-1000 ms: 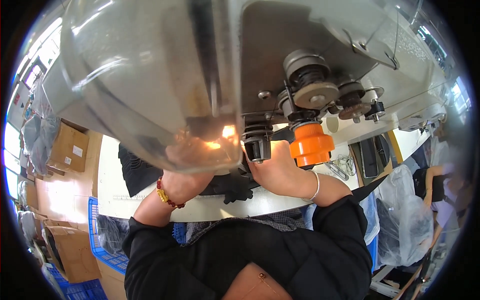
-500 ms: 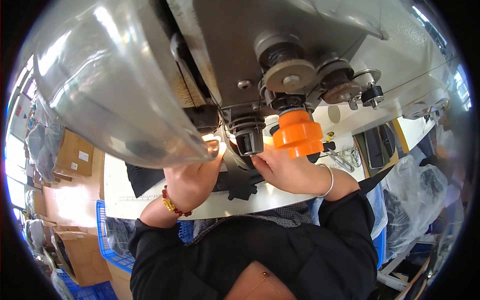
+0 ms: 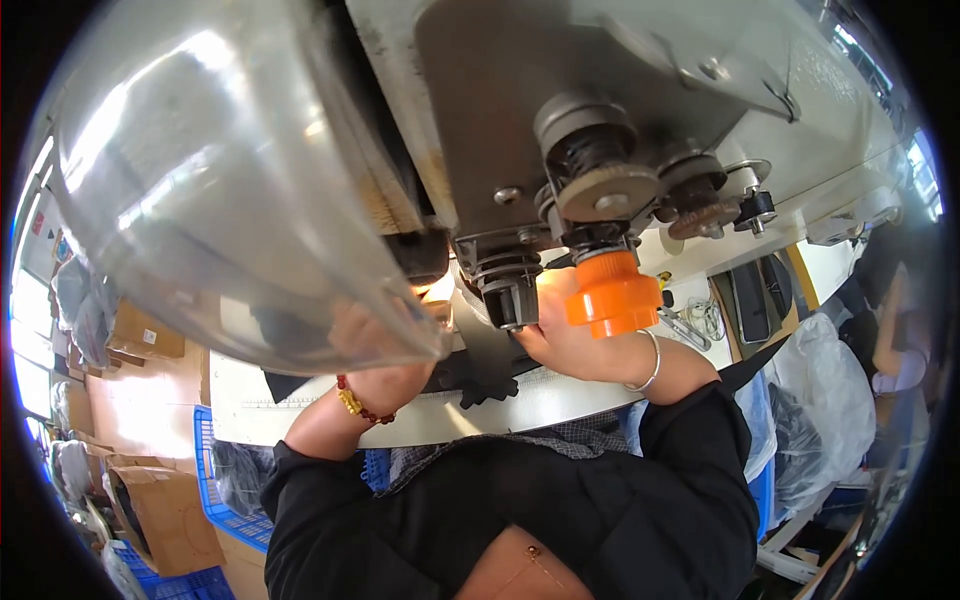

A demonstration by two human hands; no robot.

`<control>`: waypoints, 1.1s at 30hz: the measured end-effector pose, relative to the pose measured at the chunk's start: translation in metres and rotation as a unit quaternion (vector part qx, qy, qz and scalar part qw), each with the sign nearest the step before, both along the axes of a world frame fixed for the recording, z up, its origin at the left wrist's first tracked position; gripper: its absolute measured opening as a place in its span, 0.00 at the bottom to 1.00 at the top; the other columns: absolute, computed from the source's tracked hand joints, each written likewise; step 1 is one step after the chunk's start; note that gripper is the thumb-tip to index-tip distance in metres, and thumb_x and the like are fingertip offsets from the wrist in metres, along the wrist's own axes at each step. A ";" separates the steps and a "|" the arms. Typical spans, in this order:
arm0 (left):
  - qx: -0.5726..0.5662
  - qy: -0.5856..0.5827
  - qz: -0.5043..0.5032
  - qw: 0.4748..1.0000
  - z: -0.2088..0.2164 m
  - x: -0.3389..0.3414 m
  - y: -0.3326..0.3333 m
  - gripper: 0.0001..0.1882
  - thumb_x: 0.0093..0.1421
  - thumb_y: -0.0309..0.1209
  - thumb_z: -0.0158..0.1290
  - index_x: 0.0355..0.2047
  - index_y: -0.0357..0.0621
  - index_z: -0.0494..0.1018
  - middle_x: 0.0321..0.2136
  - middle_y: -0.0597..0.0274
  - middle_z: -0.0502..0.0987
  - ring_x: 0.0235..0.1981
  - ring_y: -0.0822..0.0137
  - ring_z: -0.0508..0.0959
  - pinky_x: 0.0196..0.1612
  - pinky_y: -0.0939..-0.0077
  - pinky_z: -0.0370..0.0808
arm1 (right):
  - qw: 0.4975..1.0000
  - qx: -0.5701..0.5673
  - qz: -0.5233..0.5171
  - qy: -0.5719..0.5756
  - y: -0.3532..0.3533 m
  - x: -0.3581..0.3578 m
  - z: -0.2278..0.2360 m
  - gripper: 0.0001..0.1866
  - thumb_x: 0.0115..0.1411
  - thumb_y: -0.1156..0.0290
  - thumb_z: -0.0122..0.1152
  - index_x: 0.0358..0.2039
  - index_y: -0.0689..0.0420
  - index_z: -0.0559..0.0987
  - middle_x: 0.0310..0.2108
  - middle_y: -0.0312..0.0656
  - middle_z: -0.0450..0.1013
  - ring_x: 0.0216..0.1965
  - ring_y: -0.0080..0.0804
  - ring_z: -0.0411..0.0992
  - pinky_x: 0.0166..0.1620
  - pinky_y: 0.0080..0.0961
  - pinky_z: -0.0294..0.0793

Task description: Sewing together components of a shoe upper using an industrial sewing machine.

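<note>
A sewing machine [image 3: 560, 70] fills the upper part of the view, with a clear plastic guard [image 3: 230, 200] on its left and an orange knob [image 3: 612, 290] at its front. Below its head, a black fabric piece [image 3: 485, 365] with a notched end lies on the white table between my hands. My left hand [image 3: 385, 375], with a beaded bracelet at the wrist, is at the fabric's left, seen partly through the guard. On its right side is my right hand [image 3: 585, 345], the thumb near the fabric edge. The machine and guard hide most fingers, so their grip cannot be made out.
A ruler strip [image 3: 535, 380] runs along the white table [image 3: 250, 422]. Scissors [image 3: 685, 328] and a dark tray [image 3: 748, 300] lie at the right. Blue baskets [image 3: 235, 525] and bagged goods [image 3: 825, 390] flank me. Cardboard boxes [image 3: 165, 510] stand left; another person [image 3: 890, 350] is far right.
The machine sits slightly lower and further right in the view. The guard now covers more of my left hand. Another person has come into view at the right edge.
</note>
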State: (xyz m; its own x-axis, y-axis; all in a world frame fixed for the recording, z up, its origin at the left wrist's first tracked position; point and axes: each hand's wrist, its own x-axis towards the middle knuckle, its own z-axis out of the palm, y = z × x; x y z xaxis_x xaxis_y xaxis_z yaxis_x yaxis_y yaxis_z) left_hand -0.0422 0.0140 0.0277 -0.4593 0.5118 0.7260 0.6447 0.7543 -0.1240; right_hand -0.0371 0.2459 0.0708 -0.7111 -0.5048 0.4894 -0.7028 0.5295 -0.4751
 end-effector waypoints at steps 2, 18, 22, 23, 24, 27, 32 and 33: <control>0.010 0.001 -0.030 1.000 -0.001 -0.002 -0.003 0.19 0.46 0.34 0.62 0.37 0.41 0.71 0.34 0.59 0.73 0.32 0.60 0.76 0.28 0.64 0.72 | 1.000 0.018 0.004 -0.012 -0.001 -0.003 -0.005 0.09 0.44 0.76 0.58 0.28 0.51 0.78 0.16 0.41 0.70 0.19 0.45 0.69 0.21 0.36 0.67; 0.022 -0.137 0.044 0.989 0.003 0.006 -0.001 0.16 0.50 0.36 0.61 0.32 0.40 0.70 0.34 0.52 0.71 0.34 0.56 0.74 0.38 0.60 0.72 | 0.960 0.062 0.037 0.270 0.006 -0.017 -0.009 0.09 0.46 0.68 0.62 0.31 0.48 0.79 0.22 0.33 0.66 0.21 0.32 0.67 0.22 0.27 0.63; -0.027 -0.015 0.025 0.999 -0.003 0.007 -0.004 0.26 0.47 0.34 0.62 0.45 0.33 0.70 0.36 0.51 0.73 0.33 0.52 0.74 0.34 0.60 0.73 | 0.958 0.003 0.092 0.271 0.005 -0.027 -0.018 0.10 0.45 0.67 0.64 0.32 0.49 0.79 0.24 0.32 0.69 0.21 0.31 0.67 0.23 0.26 0.63; -0.026 -0.015 0.026 0.999 -0.003 0.006 -0.005 0.26 0.47 0.34 0.62 0.45 0.33 0.70 0.36 0.51 0.73 0.33 0.52 0.74 0.34 0.60 0.73 | 0.958 0.004 0.093 0.272 0.004 -0.027 -0.020 0.10 0.45 0.67 0.64 0.32 0.49 0.79 0.24 0.32 0.69 0.21 0.31 0.67 0.23 0.26 0.63; -0.011 -0.013 0.011 1.000 -0.004 0.004 -0.006 0.28 0.47 0.34 0.62 0.46 0.32 0.69 0.34 0.52 0.73 0.32 0.53 0.75 0.34 0.60 0.73 | 0.960 -0.004 0.073 0.271 0.002 -0.026 -0.022 0.11 0.45 0.67 0.64 0.32 0.50 0.79 0.25 0.32 0.71 0.21 0.31 0.68 0.23 0.26 0.63; 0.001 -0.021 -0.012 1.000 -0.009 0.000 -0.010 0.31 0.46 0.35 0.63 0.48 0.32 0.68 0.31 0.56 0.73 0.29 0.55 0.75 0.33 0.62 0.73 | 0.957 -0.030 0.050 0.283 -0.004 -0.033 -0.039 0.11 0.45 0.66 0.65 0.31 0.50 0.79 0.26 0.32 0.72 0.21 0.31 0.68 0.23 0.26 0.64; 0.034 -0.001 -0.055 0.998 -0.007 -0.003 -0.009 0.31 0.46 0.35 0.63 0.48 0.33 0.68 0.28 0.59 0.73 0.26 0.57 0.75 0.28 0.65 0.72 | 0.969 -0.024 0.048 0.240 -0.002 -0.027 -0.026 0.11 0.44 0.67 0.65 0.31 0.52 0.79 0.25 0.33 0.72 0.20 0.33 0.67 0.23 0.27 0.64; 0.035 -0.059 -0.015 0.998 -0.003 0.000 -0.006 0.28 0.46 0.35 0.62 0.46 0.34 0.69 0.28 0.59 0.73 0.27 0.57 0.75 0.29 0.64 0.72 | 0.968 -0.003 0.055 0.244 0.001 -0.028 -0.022 0.12 0.43 0.67 0.65 0.31 0.52 0.79 0.23 0.33 0.71 0.20 0.33 0.67 0.22 0.28 0.64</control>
State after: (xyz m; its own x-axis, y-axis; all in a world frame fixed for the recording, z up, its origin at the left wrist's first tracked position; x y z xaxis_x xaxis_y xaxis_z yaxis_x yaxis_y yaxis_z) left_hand -0.0420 0.0075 0.0247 -0.5295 0.4772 0.7014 0.6741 0.7386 0.0063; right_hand -0.0651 0.2470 0.0488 -0.3364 -0.5612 0.7562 -0.8965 0.4366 -0.0748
